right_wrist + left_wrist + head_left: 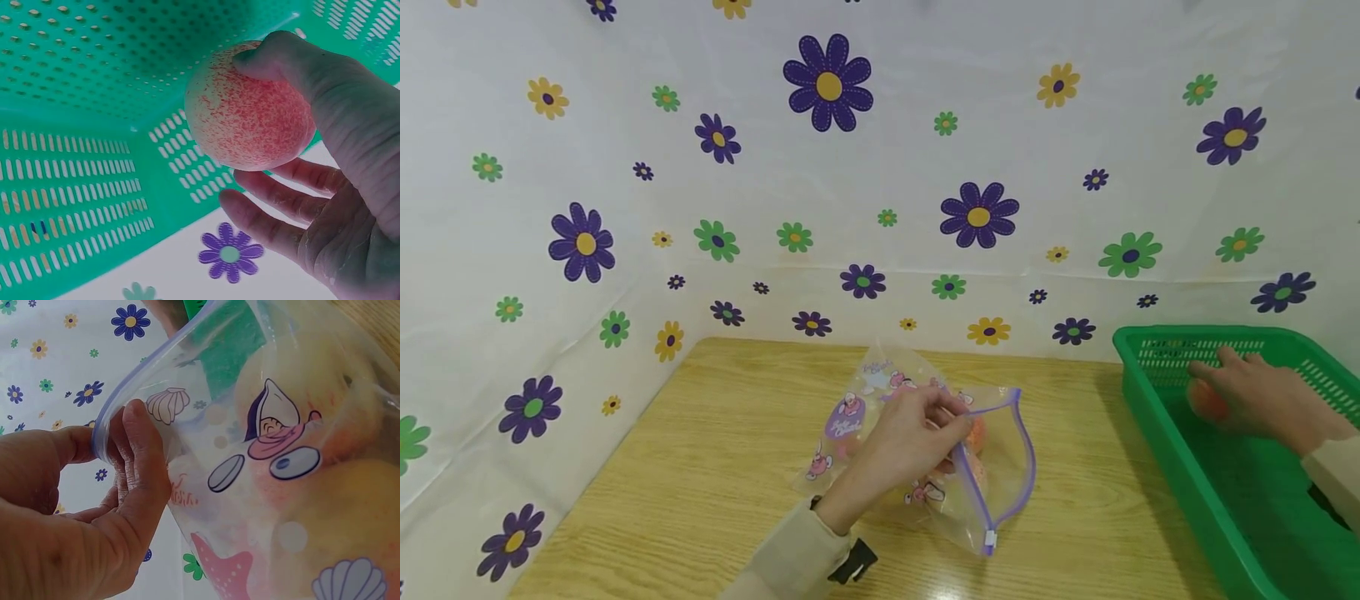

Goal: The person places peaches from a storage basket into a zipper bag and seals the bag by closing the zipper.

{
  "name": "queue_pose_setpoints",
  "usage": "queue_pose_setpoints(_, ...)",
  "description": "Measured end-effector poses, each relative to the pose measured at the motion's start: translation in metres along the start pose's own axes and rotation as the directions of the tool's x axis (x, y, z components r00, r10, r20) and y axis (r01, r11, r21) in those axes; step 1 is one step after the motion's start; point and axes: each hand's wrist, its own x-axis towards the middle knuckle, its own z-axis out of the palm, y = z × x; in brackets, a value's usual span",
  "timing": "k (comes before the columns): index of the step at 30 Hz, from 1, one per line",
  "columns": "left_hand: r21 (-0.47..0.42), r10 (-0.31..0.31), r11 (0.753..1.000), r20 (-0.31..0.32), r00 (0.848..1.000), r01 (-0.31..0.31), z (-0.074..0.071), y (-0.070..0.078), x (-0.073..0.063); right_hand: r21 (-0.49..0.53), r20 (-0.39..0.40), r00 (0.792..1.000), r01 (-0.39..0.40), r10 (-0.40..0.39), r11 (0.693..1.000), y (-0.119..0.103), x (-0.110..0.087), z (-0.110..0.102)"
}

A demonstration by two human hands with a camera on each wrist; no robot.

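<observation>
My left hand [917, 429] pinches the purple-edged mouth of a clear zip bag [1007, 492] printed with shells and cartoon figures. The thumb is outside the rim and the fingers inside it, as the left wrist view shows. Several peaches [312, 387] lie in the bag, which stands open to the right with its white slider [990, 538] at the near end. Inside the green basket [1180, 483], my right hand [1262, 400] holds another peach [250, 106], speckled red over pale skin, between its thumb and curled fingers.
Under the bag is a wood-grain table [700, 467]. The basket, with slotted walls, sits at the table's right side. A white cloth [880, 167] with purple, green and yellow flowers hangs behind and to the left.
</observation>
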Motion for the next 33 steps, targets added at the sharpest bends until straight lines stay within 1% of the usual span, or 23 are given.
queue_pose_setpoints(5,0.003,-0.012,1.000,0.000,1.000,0.012,0.000,-0.001,0.001,-0.050,-0.088,0.995,0.040,-0.044,0.998,-0.008,-0.005,-0.007)
queue_pose_setpoints(9,0.010,-0.021,1.000,0.010,1.000,0.021,0.000,-0.001,0.002,-0.099,-0.127,0.991,0.039,-0.052,0.994,-0.015,-0.007,-0.013)
queue_pose_setpoints(13,0.009,-0.043,0.999,0.024,0.999,0.042,0.000,-0.003,0.003,-0.122,-0.135,0.990,0.016,-0.033,0.992,-0.020,-0.010,-0.021)
queue_pose_setpoints(17,0.005,-0.063,0.998,0.034,0.997,0.063,0.001,-0.005,0.004,-0.120,-0.149,0.989,0.000,-0.018,0.993,-0.024,-0.013,-0.030)
queue_pose_setpoints(23,-0.022,-0.076,0.997,0.029,0.997,0.077,0.005,-0.007,0.005,-0.115,-0.201,0.979,0.007,-0.030,0.993,-0.031,-0.018,-0.040)
queue_pose_setpoints(25,-0.043,-0.069,0.997,0.031,0.997,0.070,0.005,-0.008,0.005,-0.108,-0.208,0.978,0.011,-0.033,0.994,-0.035,-0.019,-0.045)
queue_pose_setpoints(29,-0.113,-0.048,0.992,0.039,0.998,0.052,0.006,-0.012,0.006,-0.103,-0.235,0.971,0.022,-0.045,0.994,-0.047,-0.022,-0.054)
queue_pose_setpoints(31,-0.172,-0.051,0.983,0.044,0.998,0.058,0.006,-0.013,0.006,-0.105,-0.259,0.964,0.037,-0.063,0.994,-0.053,-0.024,-0.058)
queue_pose_setpoints(33,-0.241,-0.061,0.968,0.052,0.997,0.072,0.006,-0.013,0.008,-0.105,-0.274,0.958,0.055,-0.082,0.993,-0.059,-0.025,-0.062)
